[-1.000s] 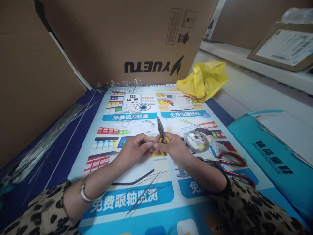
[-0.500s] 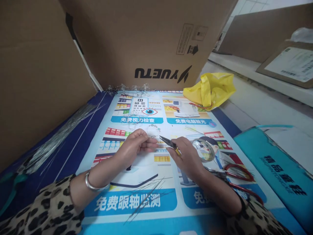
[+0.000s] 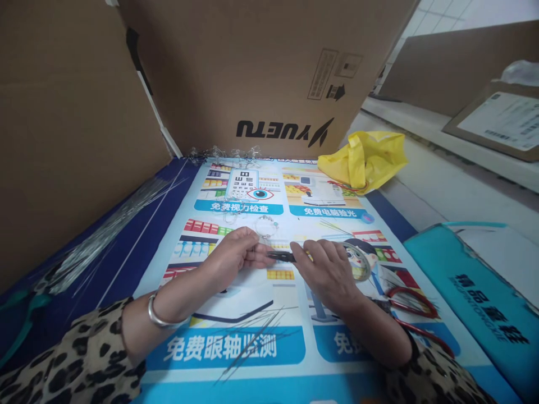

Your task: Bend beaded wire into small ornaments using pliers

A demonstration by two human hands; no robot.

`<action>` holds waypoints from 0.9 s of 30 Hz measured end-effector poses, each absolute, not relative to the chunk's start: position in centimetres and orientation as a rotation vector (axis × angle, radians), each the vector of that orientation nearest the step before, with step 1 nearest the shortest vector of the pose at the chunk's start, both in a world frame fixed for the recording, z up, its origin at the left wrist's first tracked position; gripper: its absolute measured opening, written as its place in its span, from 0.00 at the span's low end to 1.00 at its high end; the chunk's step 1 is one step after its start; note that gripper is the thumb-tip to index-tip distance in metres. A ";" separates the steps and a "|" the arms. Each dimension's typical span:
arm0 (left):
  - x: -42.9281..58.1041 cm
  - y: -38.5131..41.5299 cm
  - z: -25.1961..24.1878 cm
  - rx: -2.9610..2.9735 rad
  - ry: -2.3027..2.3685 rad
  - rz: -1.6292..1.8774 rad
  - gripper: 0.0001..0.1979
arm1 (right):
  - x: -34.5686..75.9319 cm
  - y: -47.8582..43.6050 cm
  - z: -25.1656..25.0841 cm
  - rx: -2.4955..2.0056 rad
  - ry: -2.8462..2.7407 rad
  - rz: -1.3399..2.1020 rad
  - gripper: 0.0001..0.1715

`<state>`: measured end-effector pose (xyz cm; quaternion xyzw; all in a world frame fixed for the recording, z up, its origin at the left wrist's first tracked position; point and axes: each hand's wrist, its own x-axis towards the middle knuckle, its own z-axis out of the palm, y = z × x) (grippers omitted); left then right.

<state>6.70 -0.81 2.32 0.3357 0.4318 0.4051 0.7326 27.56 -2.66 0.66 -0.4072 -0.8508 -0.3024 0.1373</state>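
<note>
My left hand (image 3: 238, 255) rests on a printed poster (image 3: 252, 292), its fingers pinched together on a small piece I cannot make out. My right hand (image 3: 330, 269) is wrapped round yellow-handled needle-nose pliers (image 3: 283, 256), whose dark jaws point left and meet my left fingertips. Both sleeves are leopard print, and a silver bangle sits on the left wrist. A small beaded ring (image 3: 266, 225) lies just beyond my hands.
A large cardboard box (image 3: 269, 73) stands behind the poster. Long wires (image 3: 105, 230) lie at left, short cut wires (image 3: 252, 331) near me. A tape roll (image 3: 357, 264) and red-handled cutters (image 3: 410, 303) lie at right, a yellow bag (image 3: 364, 160) beyond, a teal bag (image 3: 471, 280) far right.
The pliers swung down from pointing up and away to lying level, jaws toward my left fingertips. My hands parted slightly, then met again through the pliers. The view shifted a little.
</note>
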 end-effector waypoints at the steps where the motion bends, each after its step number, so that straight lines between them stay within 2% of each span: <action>1: 6.7 -0.9 2.3 0.736 0.945 0.884 0.09 | 27.6 -2.7 0.7 -1.179 -2.467 -0.877 0.15; 27: 6.6 -0.9 2.5 0.661 0.911 0.787 0.08 | 28.0 -2.8 0.8 -1.089 -2.493 -0.753 0.17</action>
